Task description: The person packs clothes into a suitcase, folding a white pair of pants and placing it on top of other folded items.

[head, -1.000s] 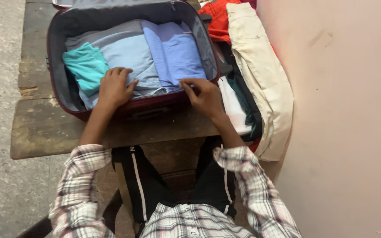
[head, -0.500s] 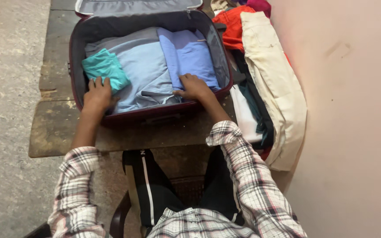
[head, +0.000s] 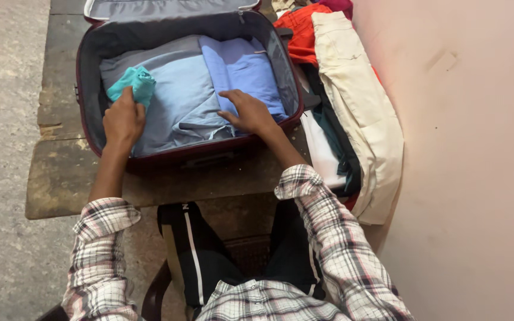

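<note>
A pale wall (head: 465, 148) fills the right side of the frame, and a worn wooden table (head: 66, 172) runs down the left and centre, over a stone floor (head: 1, 119). On the table, in the upper centre, lies an open maroon suitcase (head: 90, 139) with a grey lining. Between it and the wall, at upper right, clothes are heaped: a cream garment (head: 358, 101) on top, an orange one (head: 298, 32) behind it, and dark and white pieces underneath.

Inside the case, a folded light-blue shirt (head: 179, 95) covers the middle and a deeper blue folded shirt (head: 239, 65) lies to its right. A small teal cloth (head: 135, 83) sits bunched at the left of the case.

The left hand (head: 123, 122) closes around the lower end of the teal cloth, which looks crumpled in the grasp. The right hand (head: 248, 112) lies flat and open on the lower edges of the two blue shirts, holding nothing.

Bunched as it is, the teal cloth could lose its fold and catch the light-blue shirt beside it, rucking that up. The right palm, if it slides, may drag the near shirt edges out of line. The cream garment hangs past the table's near edge and looks liable to slip off.
</note>
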